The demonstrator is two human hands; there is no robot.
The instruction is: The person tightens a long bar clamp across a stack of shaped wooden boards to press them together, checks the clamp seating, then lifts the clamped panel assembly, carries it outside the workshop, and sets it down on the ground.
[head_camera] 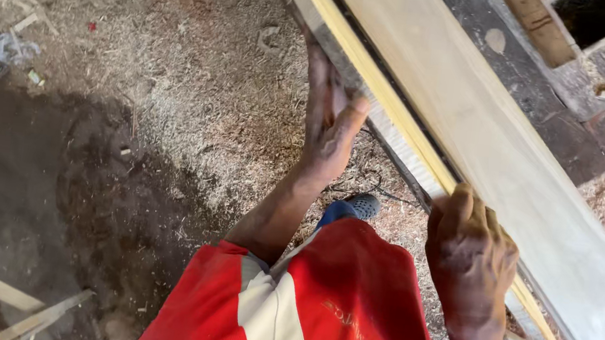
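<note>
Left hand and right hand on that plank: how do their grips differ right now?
The left hand lies open, fingers stretched flat along the plank edge; the right hand is curled in a fist over that edge. The left hand sits farther up the plank, the right hand nearer the body. Both touch the same yellowish near edge.

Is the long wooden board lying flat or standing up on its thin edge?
Lying flat. The long board shows its broad pale face upward on the workbench. The right hand grips its near edge; the left hand rests against that edge.
</note>
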